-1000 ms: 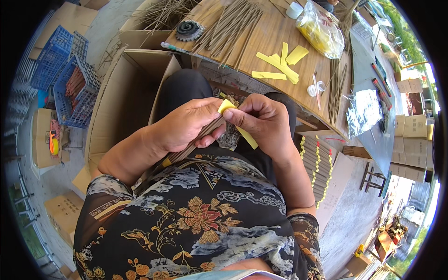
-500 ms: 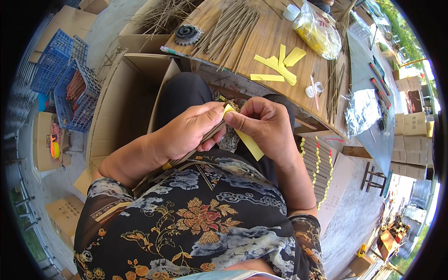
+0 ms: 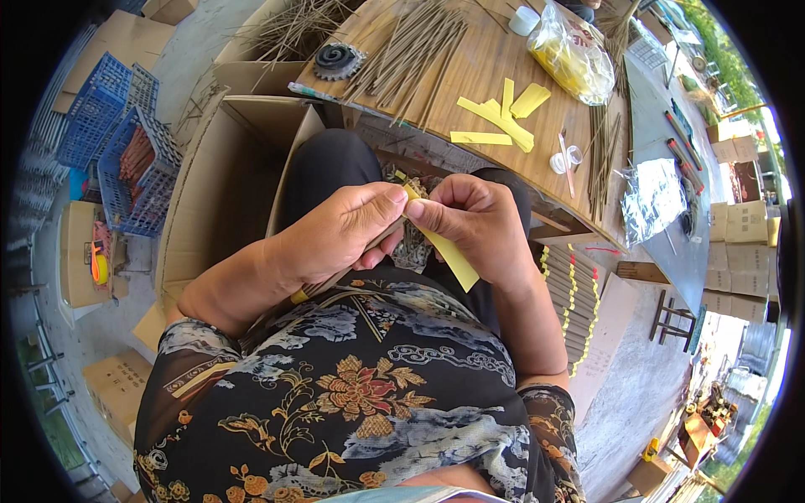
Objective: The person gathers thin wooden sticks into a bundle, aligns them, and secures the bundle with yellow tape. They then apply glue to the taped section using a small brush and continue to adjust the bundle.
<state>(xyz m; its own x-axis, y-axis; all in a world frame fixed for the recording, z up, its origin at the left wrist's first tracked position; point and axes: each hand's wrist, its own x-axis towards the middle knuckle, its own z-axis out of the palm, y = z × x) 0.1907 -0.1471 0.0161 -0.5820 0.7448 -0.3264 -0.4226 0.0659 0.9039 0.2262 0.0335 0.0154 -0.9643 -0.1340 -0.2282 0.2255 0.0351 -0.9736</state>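
Note:
Over my lap, my left hand [image 3: 350,225] is closed around a bundle of thin brown sticks [image 3: 329,286], which slants down toward my body. A yellow band shows at the bundle's lower end. My right hand [image 3: 480,220] pinches a yellow paper strip [image 3: 455,261] between thumb and fingers. One end of that strip lies against the upper end of the bundle, by my left thumb. The strip's free end hangs down below my right hand. My fingers hide most of the place where paper and sticks meet.
Ahead stands a wooden table [image 3: 490,80] with loose brown sticks [image 3: 411,54], yellow strips [image 3: 495,121], a small white cup [image 3: 558,163] and a plastic bag [image 3: 572,59]. An open cardboard box [image 3: 220,184] stands at my left, beyond it blue crates [image 3: 138,197]. Banded bundles [image 3: 570,302] lie at my right.
Both hands keep their hold and barely move. The strip's upper end now sits closer against the bundle under my left thumb, and its free end has shifted slightly down and right.

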